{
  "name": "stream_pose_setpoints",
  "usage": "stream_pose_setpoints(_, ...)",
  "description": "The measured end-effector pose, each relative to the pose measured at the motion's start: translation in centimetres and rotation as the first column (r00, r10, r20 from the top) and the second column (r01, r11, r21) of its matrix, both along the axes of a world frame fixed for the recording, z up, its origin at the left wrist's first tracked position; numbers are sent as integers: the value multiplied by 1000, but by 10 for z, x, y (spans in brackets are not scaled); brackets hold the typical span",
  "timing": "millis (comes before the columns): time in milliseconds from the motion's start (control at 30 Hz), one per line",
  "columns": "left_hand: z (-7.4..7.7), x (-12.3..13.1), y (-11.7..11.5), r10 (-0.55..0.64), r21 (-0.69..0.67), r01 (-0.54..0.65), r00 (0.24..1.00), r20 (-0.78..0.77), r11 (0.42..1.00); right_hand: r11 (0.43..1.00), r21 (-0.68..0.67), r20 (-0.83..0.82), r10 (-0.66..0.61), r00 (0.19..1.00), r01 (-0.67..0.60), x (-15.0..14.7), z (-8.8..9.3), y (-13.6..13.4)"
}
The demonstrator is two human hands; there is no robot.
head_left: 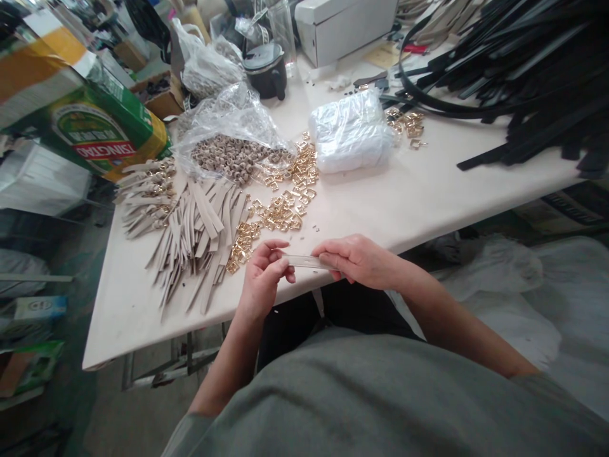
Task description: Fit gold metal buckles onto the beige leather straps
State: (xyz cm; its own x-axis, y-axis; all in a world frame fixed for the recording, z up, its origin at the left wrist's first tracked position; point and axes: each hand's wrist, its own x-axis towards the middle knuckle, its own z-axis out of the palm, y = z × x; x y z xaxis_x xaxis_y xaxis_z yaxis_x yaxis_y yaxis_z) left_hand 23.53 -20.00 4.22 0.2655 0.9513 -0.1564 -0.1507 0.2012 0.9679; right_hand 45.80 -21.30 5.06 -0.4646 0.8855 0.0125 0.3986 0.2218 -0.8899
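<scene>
Between my two hands a short beige strap (308,261) is stretched level over the table's front edge. My left hand (266,273) pinches one end of it between thumb and fingers. At the other end my right hand (356,259) is closed round the strap, with the thumb along its top. Just behind my left hand lie gold buckles (280,212) in a loose heap. A fanned pile of beige straps (195,235) covers the table to the left. Small beige loops (228,157) spill from a clear plastic bag (228,111) farther back.
A plastic-wrapped white bundle (352,133) sits mid-table, with more gold buckles (408,124) beside it. Black straps (514,70) overhang the right side. A green carton (95,120), a dark lidded mug (265,70) and a white box (345,28) stand toward the back.
</scene>
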Motion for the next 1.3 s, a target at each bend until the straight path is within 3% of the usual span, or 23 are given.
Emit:
stream_pose_setpoints(333, -3, 3, -2, 26, -2, -26, 1000, 4, 1000, 997, 77, 49, -22, 999, 18, 1, 4, -1)
stream_pose_setpoints(900, -9, 0, -3, -17, 35, 17, 1000, 7, 999, 997, 78, 52, -23, 998, 19, 1, 3, -3)
stream_pose_setpoints(1167, -10, 2, -3, 9, -22, -9, 1000, 9, 1000, 999, 45, 37, -12, 999, 11, 2, 2, -3)
stream_pose_setpoints(1300, -15, 1, -3, 31, 2, -31, 999, -15, 1000, 996, 89, 107, 11, 994, -20, 4, 2, -3)
